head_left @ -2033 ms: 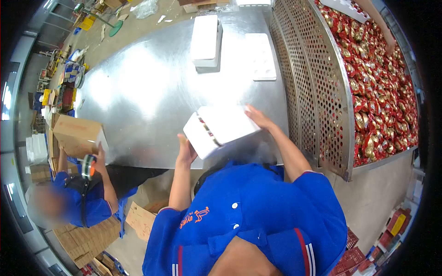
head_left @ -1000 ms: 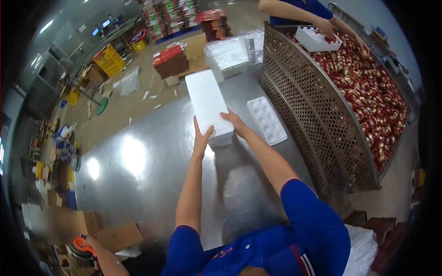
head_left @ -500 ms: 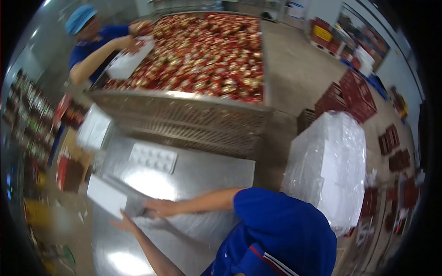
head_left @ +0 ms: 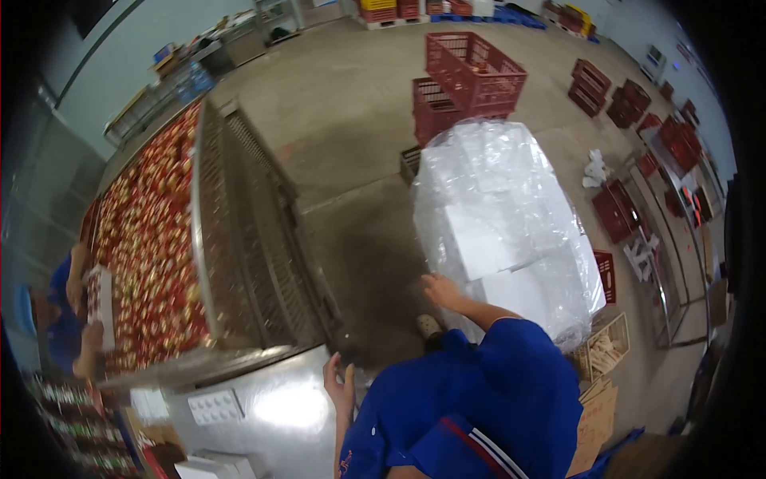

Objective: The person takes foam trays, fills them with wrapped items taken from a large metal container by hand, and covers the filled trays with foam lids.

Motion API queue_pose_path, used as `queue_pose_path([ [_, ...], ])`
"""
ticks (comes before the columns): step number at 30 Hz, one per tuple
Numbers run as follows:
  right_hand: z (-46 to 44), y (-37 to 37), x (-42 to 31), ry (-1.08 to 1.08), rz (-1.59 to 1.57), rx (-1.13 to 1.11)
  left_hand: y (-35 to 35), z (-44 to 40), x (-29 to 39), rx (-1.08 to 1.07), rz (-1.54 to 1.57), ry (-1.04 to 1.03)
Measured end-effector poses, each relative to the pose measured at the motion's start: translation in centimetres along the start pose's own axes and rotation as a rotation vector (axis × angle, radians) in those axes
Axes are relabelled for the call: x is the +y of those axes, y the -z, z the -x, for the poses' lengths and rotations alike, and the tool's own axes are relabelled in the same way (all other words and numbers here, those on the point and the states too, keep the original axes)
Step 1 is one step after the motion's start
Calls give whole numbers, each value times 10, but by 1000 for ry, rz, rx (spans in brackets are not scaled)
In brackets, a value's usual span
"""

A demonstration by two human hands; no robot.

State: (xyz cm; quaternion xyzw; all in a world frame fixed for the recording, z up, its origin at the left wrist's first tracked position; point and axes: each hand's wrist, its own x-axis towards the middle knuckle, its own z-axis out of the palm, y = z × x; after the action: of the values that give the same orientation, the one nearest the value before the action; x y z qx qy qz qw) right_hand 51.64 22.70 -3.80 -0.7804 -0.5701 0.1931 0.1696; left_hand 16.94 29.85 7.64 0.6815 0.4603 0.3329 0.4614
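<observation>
the biggest thing was the steel bin (head_left: pixel 247 239) on the left, its perforated wall facing right and its inside heaped with red and gold wrapped pieces (head_left: pixel 155 231). at its far left edge a co-worker's arm (head_left: pixel 77 279) lay beside a white carton (head_left: pixel 102 299).

on the right stood the film-wrapped stack (head_left: pixel 511 215) of white blocks, close by the person's right side, with dark red crates (head_left: pixel 495 88) just beyond its far end. the metal table (head_left: pixel 295 431) filled the near left, carrying a dimpled tray (head_left: pixel 215 407) and, at the near edge, white boxes (head_left: pixel 215 466).

the two hands were well apart and bare of any load. the right hand (head_left: pixel 440 290), loosely curled, was beside the stack's left side; the wide view made contact hard to judge. the left hand (head_left: pixel 340 387) was spread by the table's right edge.

the loose film seemed the main risk: fingers caught in its folds could drag blocks out of line, and a one-handed tug could tip or dent one. a quick turn of the body could knock the left hand against the table edge.
</observation>
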Motion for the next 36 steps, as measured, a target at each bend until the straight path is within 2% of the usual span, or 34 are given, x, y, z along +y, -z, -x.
queue_pose_path([
  [2, 2, 24, 45, -381, -107, 375, -56, -42, 21, -112, 34, -33],
  [3, 5, 36, 61, -406, -121, 393, -82, -63, 36, -234, 67, -9],
  [4, 11, 54, 74, -531, -30, 531, -109, -82, 53, -353, 100, 18],
  [5, 17, 68, 88, -655, 67, 662, -135, -95, 70, -377, 89, 6],
  [6, 24, 75, 105, -776, 54, 664, -159, -106, 87, -510, 0, -83],
  [7, 34, 86, 111, -895, 112, 569, -181, -115, 102, -643, -89, -171],
  [8, 46, 93, 114, -1015, 168, 461, -201, -123, 110, -672, -98, -175],
  [10, 62, 39, 183, -1011, 17, 388, -234, -130, 115, -889, -254, -536],
  [11, 79, 8, 200, -979, -132, 310, -248, -135, 115, -963, -319, -629],
  [12, 87, 9, 203, -930, -132, 318, -256, -135, 115, -1045, -380, -714],
  [14, 94, 35, 196, -934, -204, 362, -266, -133, 114, -1154, -457, -694],
  [19, 94, 24, 188, -1116, -392, 523, -274, -145, 85, -1372, -488, -525],
  [21, 83, 23, 187, -1182, -306, 831, -275, -152, 74, -1433, -485, -478],
  [25, 56, 49, 198, -1368, -333, 713, -285, -179, 70, -1437, -530, -603],
  [27, 41, 73, 193, -1463, -148, 602, -289, -192, 73, -1436, -537, -636],
  [31, 8, 82, 205, -1468, 13, 635, -288, -213, 88, -1324, -534, -656],
  [33, -9, 58, 239, -1320, -681, 1031, -282, -221, 86, -1290, -518, -626],
  [34, -16, 73, 237, -1315, -678, 1025, -277, -225, 83, -1284, -496, -585],
  [35, -21, 104, 225, -1086, -1363, 1397, -272, -229, 81, -1277, -472, -546],
  [36, -24, 138, 213, -685, -2045, 1687, -265, -233, 79, -1267, -465, -544],
])
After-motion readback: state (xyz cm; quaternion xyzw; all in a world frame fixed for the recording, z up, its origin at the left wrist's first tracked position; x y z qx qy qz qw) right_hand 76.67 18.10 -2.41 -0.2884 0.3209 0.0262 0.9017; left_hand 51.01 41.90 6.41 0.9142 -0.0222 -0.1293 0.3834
